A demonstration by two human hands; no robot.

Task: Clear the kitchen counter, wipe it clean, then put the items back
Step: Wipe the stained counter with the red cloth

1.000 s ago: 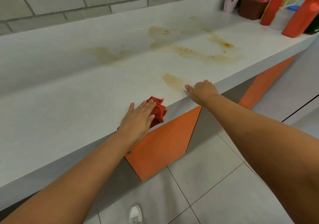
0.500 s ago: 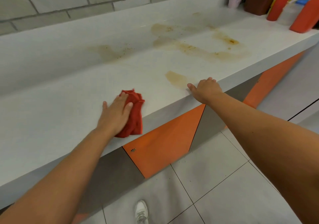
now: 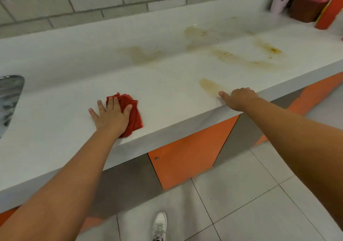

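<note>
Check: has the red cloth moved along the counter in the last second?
Yes. Under the left hand, the red cloth has slid left, away from the near brown stain.

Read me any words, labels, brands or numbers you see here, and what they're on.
None can be read.
The orange-red plastic bottle, brown box and pale pink cup at the far right are blurred; no label shows.
The red cloth and white counter bear no text.
</note>
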